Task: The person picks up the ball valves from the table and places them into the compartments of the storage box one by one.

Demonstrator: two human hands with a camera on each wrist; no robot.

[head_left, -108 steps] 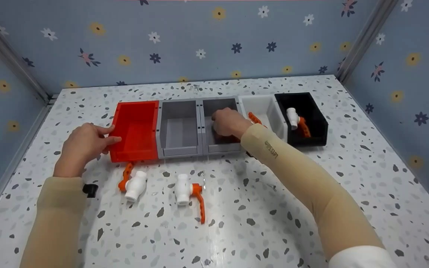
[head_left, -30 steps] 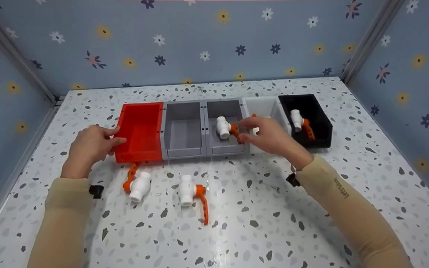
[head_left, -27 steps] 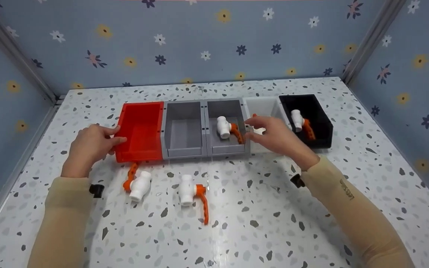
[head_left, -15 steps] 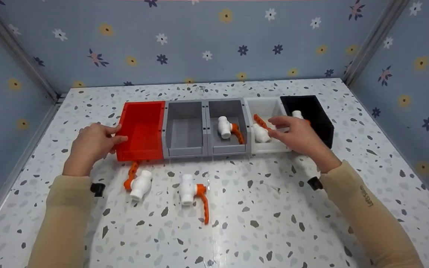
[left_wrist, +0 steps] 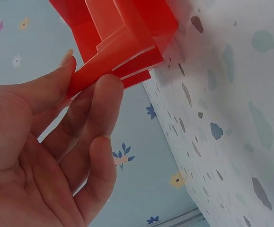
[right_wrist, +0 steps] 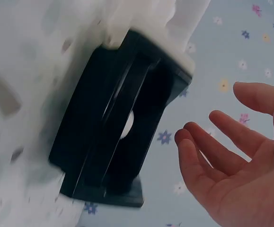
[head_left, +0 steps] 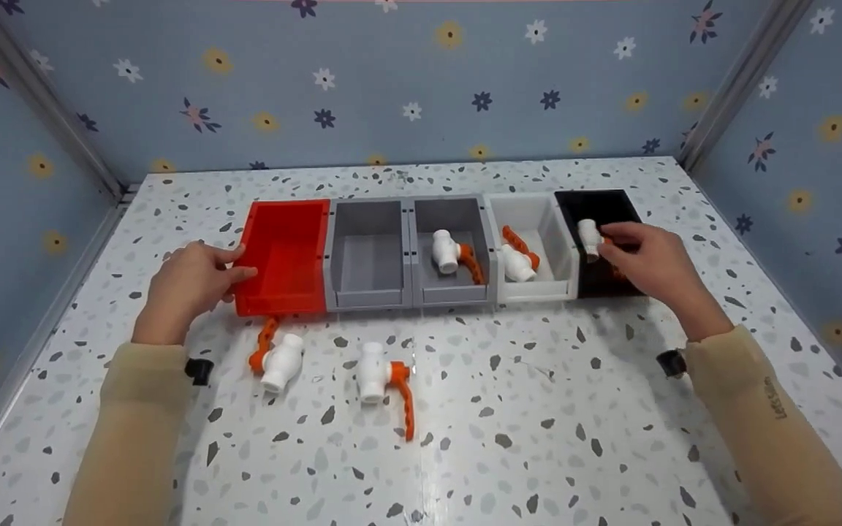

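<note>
At the row's left end my left hand [head_left: 191, 285] pinches the side rim of the red bin [head_left: 286, 256]; the left wrist view shows thumb and fingers on that rim [left_wrist: 108, 54]. My right hand [head_left: 658, 263] hovers over the black bin [head_left: 600, 204], its fingers apart and holding nothing. A white ball valve [head_left: 589, 239] with an orange lever lies in that bin, its lever partly behind my fingers. In the right wrist view the black bin [right_wrist: 108, 123] is beside my spread fingers [right_wrist: 222, 132]. Another valve [head_left: 519, 263] lies in the white bin [head_left: 538, 292].
Between the red and white bins stand two grey bins [head_left: 370, 298]; the right one holds a ball valve [head_left: 446, 252]. On the speckled table in front lie two more valves, one [head_left: 283, 363] near the red bin and one [head_left: 372, 372] farther right. Flowered panels [head_left: 421, 80] enclose the table.
My right hand, earlier down in the right grey bin, has come away from the valve lying there and moved right past the white bin to the black one. My left hand stays on the red bin.
</note>
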